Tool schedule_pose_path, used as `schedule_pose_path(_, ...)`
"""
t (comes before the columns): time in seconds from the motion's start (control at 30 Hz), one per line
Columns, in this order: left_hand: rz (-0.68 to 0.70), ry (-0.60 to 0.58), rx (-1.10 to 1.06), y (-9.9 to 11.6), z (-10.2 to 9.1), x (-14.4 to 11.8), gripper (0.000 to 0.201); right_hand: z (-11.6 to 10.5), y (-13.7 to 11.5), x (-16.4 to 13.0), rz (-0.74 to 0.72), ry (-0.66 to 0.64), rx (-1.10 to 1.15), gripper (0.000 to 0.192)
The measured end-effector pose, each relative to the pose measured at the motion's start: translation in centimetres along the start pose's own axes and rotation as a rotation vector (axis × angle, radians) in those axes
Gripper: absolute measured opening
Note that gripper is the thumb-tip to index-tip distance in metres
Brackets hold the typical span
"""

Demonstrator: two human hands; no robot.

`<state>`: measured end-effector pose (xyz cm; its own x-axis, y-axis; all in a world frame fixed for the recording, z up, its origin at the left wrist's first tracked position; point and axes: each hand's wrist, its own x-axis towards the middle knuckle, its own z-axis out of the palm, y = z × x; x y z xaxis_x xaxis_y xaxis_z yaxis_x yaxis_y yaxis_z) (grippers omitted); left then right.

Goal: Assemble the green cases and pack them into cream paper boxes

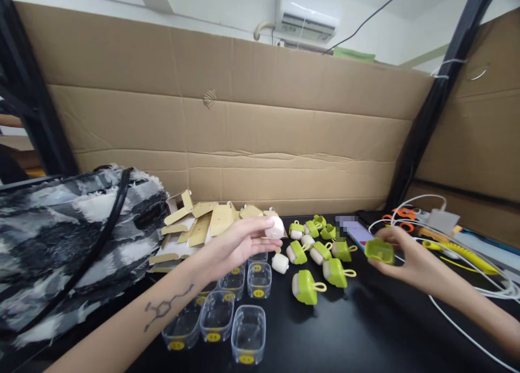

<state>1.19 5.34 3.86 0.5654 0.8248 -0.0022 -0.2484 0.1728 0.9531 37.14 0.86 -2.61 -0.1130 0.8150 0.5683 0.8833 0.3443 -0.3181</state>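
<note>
My left hand [244, 240] is closed on a small white rounded block [275, 228], pinched between thumb and fingers. My right hand [402, 256] grips a hollow green cover [379, 251] by its side, its inside facing up. Between the hands, several cream blocks wearing green covers with looped straps lie on the black table, the closest being a green-covered block [306, 287]. One bare white block [280, 263] rests just below my left fingers. Loose green covers [327, 231] sit farther back.
Transparent plastic boxes [248, 329] with yellow stickers stand in rows below my left forearm. Opened cardboard boxes [199, 227] are heaped behind it. A fuzzy grey-and-white bag [81, 237] is at left. A phone [353, 231], white cables and a yellow coiled cord [467, 256] lie right.
</note>
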Motion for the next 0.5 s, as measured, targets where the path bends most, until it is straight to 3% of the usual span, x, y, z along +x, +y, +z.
schedule_pose_path(0.1, -0.011, 0.018, -0.018, -0.6, 1.0, -0.4, 0.018, -0.4, -3.8, 1.1, -0.058, 0.089, 0.099, 0.036)
schedule_pose_path(0.2, -0.025, 0.065, 0.008, -1.2, 1.9, -0.8, 0.031, 0.2, -8.5, 2.1, -0.145, 0.016, 0.142, 0.038)
schedule_pose_path(0.3, 0.012, 0.110, 0.074, -2.0, 2.5, -0.8, 0.031, 1.8, -11.8, 2.7, -0.270, -0.074, 0.116, 0.041)
schedule_pose_path(0.5, 0.094, 0.152, 0.154, -4.2, 2.7, 0.0, 0.037, 4.9, -12.3, 2.2, -0.286, -0.073, 0.126, 0.044)
